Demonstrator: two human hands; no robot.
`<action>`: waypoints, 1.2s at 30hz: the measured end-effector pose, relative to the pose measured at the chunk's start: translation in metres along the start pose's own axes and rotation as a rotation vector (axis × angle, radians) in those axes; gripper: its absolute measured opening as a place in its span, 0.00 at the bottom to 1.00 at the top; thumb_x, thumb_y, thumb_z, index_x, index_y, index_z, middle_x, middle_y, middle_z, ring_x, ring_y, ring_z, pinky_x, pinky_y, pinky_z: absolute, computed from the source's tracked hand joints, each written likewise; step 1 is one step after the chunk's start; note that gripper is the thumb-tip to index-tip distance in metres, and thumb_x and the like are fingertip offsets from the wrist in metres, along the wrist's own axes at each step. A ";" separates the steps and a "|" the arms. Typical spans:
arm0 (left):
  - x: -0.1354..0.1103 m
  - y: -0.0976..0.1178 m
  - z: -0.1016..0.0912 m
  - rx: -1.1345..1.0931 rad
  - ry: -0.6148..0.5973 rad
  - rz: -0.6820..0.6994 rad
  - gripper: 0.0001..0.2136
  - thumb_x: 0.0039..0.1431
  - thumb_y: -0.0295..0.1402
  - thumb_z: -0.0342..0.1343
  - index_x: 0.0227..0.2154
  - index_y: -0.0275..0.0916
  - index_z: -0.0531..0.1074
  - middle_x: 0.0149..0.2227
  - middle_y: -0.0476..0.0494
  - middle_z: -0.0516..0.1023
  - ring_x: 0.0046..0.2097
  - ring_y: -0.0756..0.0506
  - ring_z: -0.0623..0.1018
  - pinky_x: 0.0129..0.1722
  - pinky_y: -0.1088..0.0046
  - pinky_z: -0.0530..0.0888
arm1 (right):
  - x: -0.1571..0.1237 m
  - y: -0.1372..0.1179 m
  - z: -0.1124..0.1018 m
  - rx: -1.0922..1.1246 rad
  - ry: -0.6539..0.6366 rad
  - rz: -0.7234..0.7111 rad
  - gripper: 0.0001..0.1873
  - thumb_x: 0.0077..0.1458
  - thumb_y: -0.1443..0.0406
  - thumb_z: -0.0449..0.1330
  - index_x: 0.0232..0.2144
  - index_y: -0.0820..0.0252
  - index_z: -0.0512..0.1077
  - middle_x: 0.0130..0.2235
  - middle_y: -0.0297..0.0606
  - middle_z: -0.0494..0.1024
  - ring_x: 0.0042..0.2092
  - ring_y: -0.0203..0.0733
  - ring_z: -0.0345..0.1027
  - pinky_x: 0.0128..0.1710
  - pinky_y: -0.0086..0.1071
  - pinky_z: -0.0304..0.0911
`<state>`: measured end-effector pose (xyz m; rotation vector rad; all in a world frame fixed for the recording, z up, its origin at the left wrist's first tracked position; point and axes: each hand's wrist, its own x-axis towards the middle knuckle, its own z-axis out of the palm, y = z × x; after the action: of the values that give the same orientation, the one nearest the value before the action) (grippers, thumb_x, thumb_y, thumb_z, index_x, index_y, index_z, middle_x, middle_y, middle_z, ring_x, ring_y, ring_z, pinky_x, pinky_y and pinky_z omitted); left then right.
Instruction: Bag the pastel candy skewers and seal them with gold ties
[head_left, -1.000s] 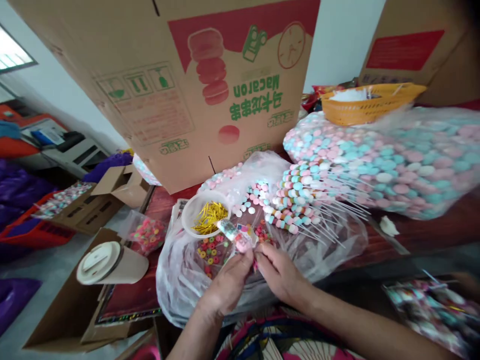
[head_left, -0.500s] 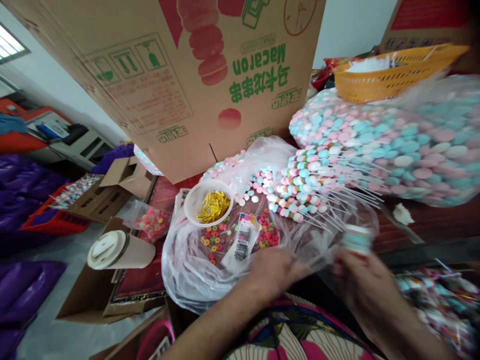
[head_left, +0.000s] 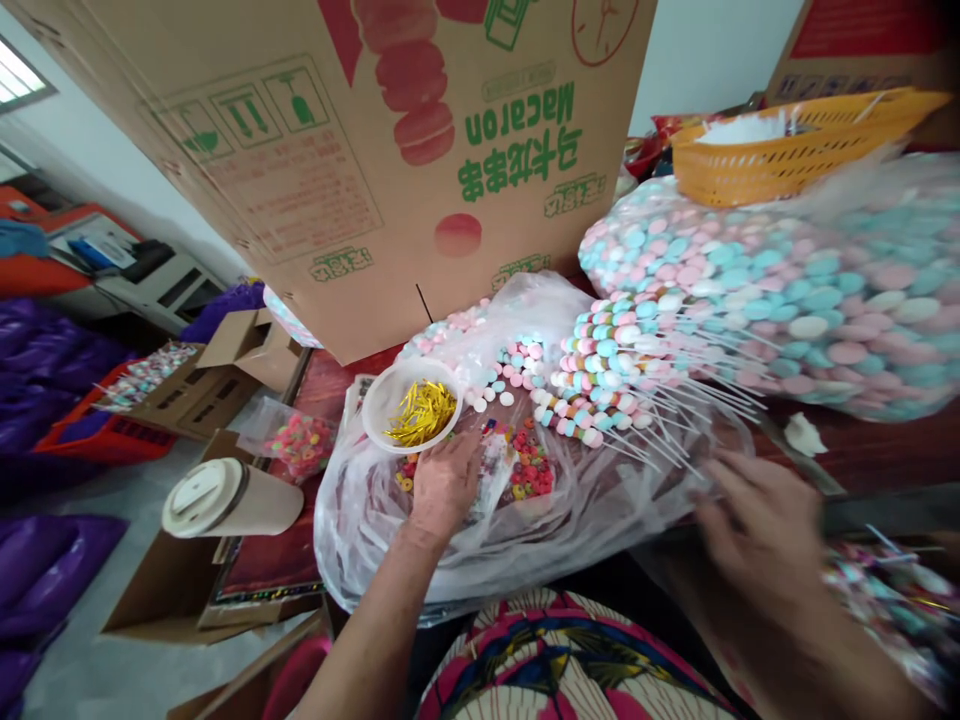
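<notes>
My left hand (head_left: 446,485) reaches over small colourful ring candies (head_left: 534,465), its fingers stretched forward just below a white bowl (head_left: 375,400) of gold twist ties (head_left: 420,415). A printed packet (head_left: 495,460) lies partly covered beside those fingers. On the right, my right hand (head_left: 765,520) is smeared by motion, with thumb and fingers apart and nothing visible between them. It is at the edge of a clear plastic sheet or bag (head_left: 585,550), near the stick ends of a pile of marshmallow skewers (head_left: 600,350). Loose pastel marshmallow discs (head_left: 517,365) lie behind the candies.
A tall cardboard box (head_left: 420,240) stands at the back. Right of it, a big bag of pastel discs (head_left: 810,290) lies under a yellow basket (head_left: 795,165). At left are a lidded cup (head_left: 255,500) and a small candy bag (head_left: 300,445). Wrapped sweets (head_left: 892,600) lie lower right.
My left hand has moved left and away from me, off the plastic to the candies by the bowl. The pale wrapped piece in my right hand is no longer seen there.
</notes>
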<state>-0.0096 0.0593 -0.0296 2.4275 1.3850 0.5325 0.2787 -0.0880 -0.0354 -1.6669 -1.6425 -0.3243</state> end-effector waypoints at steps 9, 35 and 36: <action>-0.022 0.008 -0.032 -0.344 -0.040 -0.011 0.08 0.60 0.34 0.52 0.37 0.38 0.73 0.31 0.45 0.76 0.32 0.47 0.73 0.35 0.72 0.68 | 0.074 -0.116 0.106 0.512 -0.313 -0.281 0.09 0.57 0.70 0.50 0.27 0.60 0.67 0.30 0.39 0.72 0.36 0.42 0.62 0.39 0.38 0.59; -0.027 -0.011 -0.011 -0.373 0.024 0.221 0.15 0.66 0.35 0.42 0.43 0.43 0.74 0.36 0.42 0.81 0.38 0.45 0.78 0.44 0.67 0.70 | 0.054 0.018 0.082 -0.276 -0.598 0.010 0.13 0.48 0.78 0.51 0.31 0.65 0.74 0.34 0.49 0.74 0.39 0.50 0.66 0.37 0.38 0.59; -0.028 -0.013 -0.013 -0.368 0.031 0.217 0.15 0.66 0.36 0.42 0.43 0.43 0.74 0.37 0.43 0.81 0.39 0.45 0.78 0.46 0.66 0.69 | 0.056 0.019 0.074 -0.260 -0.582 -0.024 0.13 0.47 0.78 0.51 0.30 0.65 0.73 0.34 0.49 0.74 0.38 0.49 0.67 0.37 0.38 0.60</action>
<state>-0.0383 0.0422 -0.0285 2.2800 0.9375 0.8012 0.2800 0.0050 -0.0553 -2.0703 -2.1118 -0.0614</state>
